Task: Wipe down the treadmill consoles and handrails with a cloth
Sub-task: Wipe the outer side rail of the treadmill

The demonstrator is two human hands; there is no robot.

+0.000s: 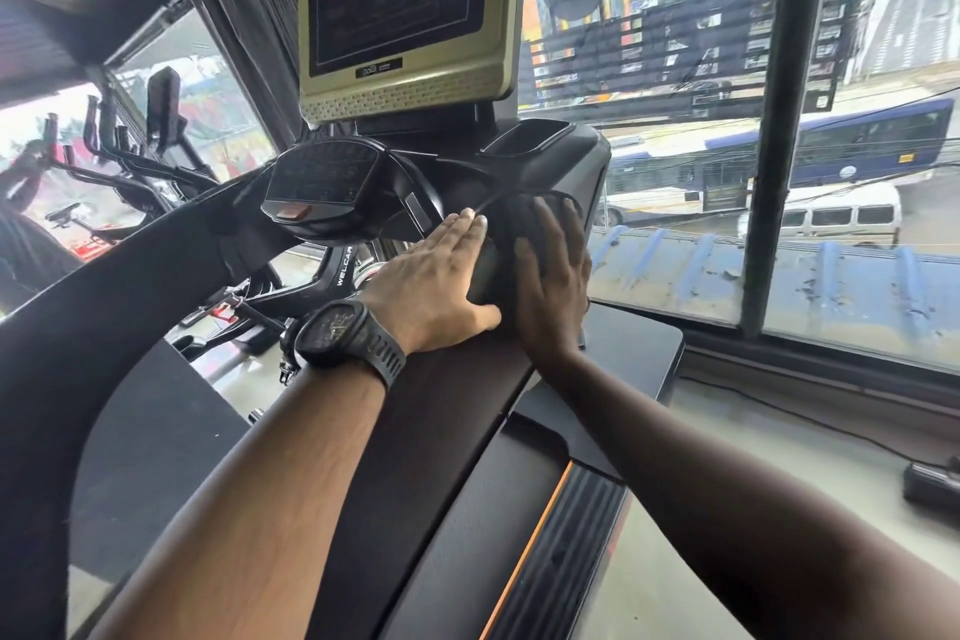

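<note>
The treadmill console (332,182) is black, with a beige-framed screen (405,5) above it. The dark right handrail (441,431) runs from the bottom of the view up to the console's right side. My left hand (436,286), with a black watch on its wrist, lies flat on the upper end of this rail, fingers together and holding nothing. My right hand (550,276) is spread and pressed on a dark cloth (488,270) against the console's right end. Most of the cloth is hidden under that hand and blends into the black plastic.
A large window (727,120) with a black upright frame (784,120) stands close on the right, above a sill carrying a cable and a black box (930,483). The left handrail (78,327) curves past. Other gym machines (145,156) and a person (26,224) are at far left.
</note>
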